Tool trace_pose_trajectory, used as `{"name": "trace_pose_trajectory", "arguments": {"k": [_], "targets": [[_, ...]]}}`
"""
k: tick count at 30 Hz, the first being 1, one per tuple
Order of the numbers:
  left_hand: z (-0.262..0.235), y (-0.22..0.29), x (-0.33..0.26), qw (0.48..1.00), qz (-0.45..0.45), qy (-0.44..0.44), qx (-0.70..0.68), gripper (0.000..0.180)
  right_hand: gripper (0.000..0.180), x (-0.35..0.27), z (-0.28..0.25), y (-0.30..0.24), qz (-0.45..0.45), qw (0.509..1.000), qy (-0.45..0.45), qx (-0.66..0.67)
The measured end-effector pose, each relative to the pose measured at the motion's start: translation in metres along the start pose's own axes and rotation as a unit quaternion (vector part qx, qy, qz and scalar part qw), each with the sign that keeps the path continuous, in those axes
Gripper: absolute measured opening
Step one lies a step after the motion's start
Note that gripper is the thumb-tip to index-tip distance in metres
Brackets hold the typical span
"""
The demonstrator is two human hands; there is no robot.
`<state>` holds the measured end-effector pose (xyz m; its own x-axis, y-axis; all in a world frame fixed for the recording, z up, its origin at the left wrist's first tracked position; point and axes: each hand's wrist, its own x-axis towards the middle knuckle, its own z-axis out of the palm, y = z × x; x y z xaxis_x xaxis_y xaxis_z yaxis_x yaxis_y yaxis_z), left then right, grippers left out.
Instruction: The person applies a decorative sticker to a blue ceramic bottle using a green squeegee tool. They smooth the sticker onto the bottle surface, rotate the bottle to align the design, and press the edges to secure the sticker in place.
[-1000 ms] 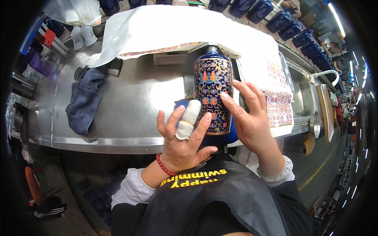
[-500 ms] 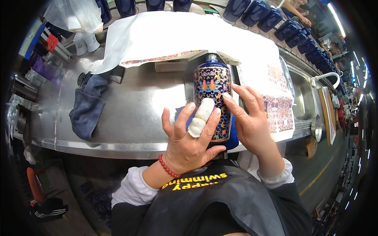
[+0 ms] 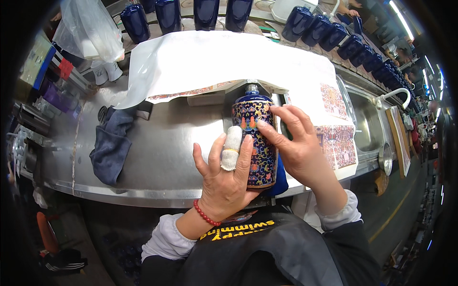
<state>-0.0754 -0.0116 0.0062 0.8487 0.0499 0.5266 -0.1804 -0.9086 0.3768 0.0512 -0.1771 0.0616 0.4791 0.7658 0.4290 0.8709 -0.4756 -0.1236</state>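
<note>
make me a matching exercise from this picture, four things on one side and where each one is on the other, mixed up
Things:
1. patterned blue bottle
2. dark blue cloth
3. plain blue bottles
4. clear plastic bag

Places:
A. crumpled on the steel table, left of the hands
B. far left corner, above the table
C. between the left hand and right hand
D. in a row along the far edge, behind the white sheet

Pairs: 1-C, 2-A, 3-D, 4-B
</note>
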Motion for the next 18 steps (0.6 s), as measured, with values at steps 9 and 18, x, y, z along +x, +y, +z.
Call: {"name": "trace_pose_trajectory", "arguments": {"k": [9,18], "targets": [[0.002,-0.001,0.0,1.0,0.001,-0.023,0.008,0.108,0.059,0.023,0.003,0.016,-0.021,0.999,0.004,-0.027],[0.004,-0.018,-0.007,0.991,-0.013,-0.05,-0.122,0.121,0.055,0.012,0.003,0.025,0.029,0.999,0.018,-0.004]]}}
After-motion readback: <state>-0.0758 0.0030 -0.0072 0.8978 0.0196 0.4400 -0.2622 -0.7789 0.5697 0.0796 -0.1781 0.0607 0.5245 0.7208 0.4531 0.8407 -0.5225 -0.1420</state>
